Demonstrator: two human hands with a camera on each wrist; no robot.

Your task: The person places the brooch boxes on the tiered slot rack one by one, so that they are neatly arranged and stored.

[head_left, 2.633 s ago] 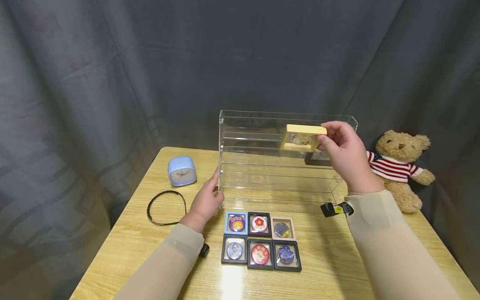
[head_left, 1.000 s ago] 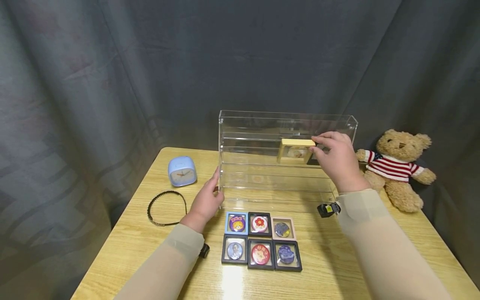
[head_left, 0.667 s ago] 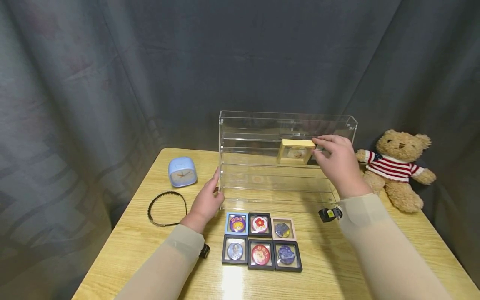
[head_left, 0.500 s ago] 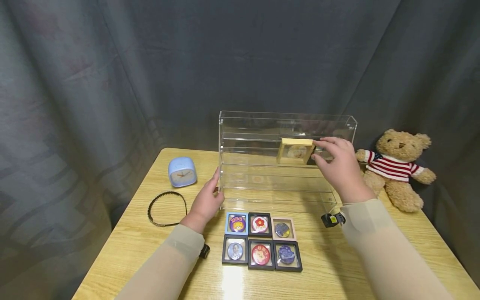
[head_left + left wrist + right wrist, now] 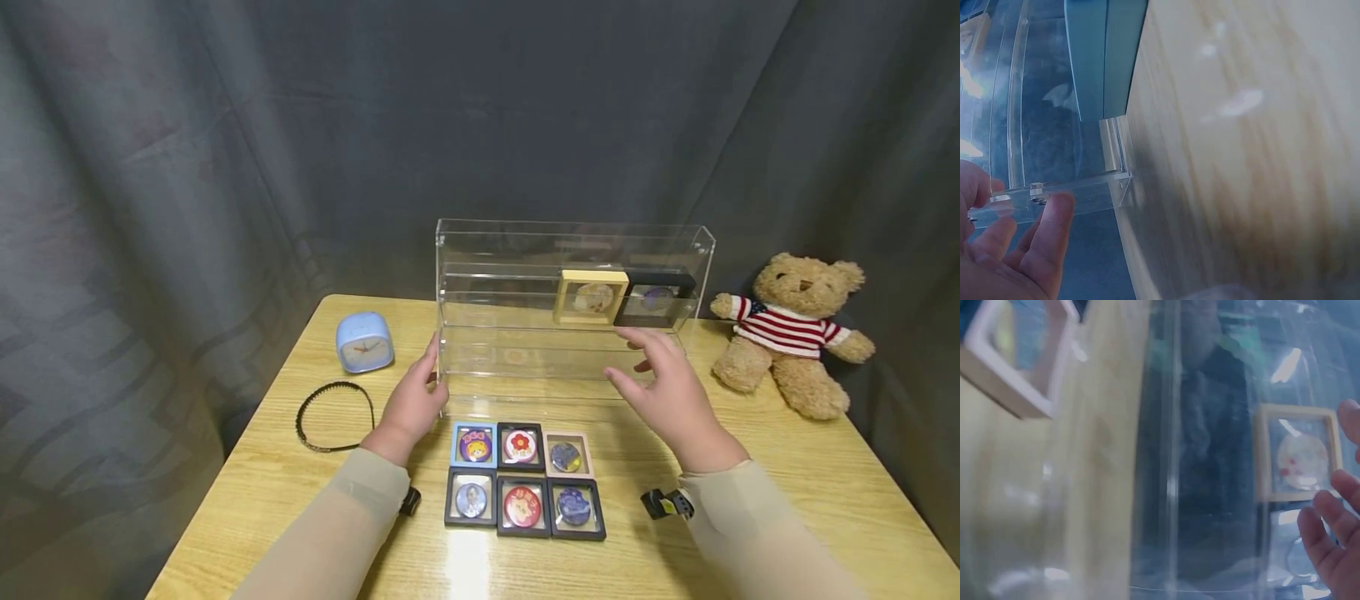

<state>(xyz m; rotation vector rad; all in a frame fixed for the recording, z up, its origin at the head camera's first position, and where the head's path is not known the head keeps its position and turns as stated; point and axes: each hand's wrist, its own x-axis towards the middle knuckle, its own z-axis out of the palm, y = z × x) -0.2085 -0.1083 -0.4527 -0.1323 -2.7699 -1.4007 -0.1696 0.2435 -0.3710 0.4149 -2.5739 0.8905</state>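
A clear acrylic display rack (image 5: 480,362) with stepped shelves stands on the table. My left hand (image 5: 408,408) holds its left side; in the left wrist view the fingers (image 5: 1054,234) and thumb lie on either side of the clear edge. On an upper shelf a yellow square frame (image 5: 591,275) with a round badge inside leans next to a black one (image 5: 660,282). My right hand (image 5: 667,396) hovers before the rack's right part, thumb and fingers apart, holding nothing. In the right wrist view its fingers overlap the yellow frame (image 5: 1300,497).
Two rows of framed badges lie before the rack, among them a blue frame (image 5: 453,446), a pink frame (image 5: 587,454) and several black ones. A blue clock (image 5: 363,342) and a black headband (image 5: 300,408) lie left. A teddy bear (image 5: 795,329) sits at right.
My right hand lowered the yellow frame onto the shelf beside the black one, let go, and drew back down toward me. The left hand has stayed on the rack's side.
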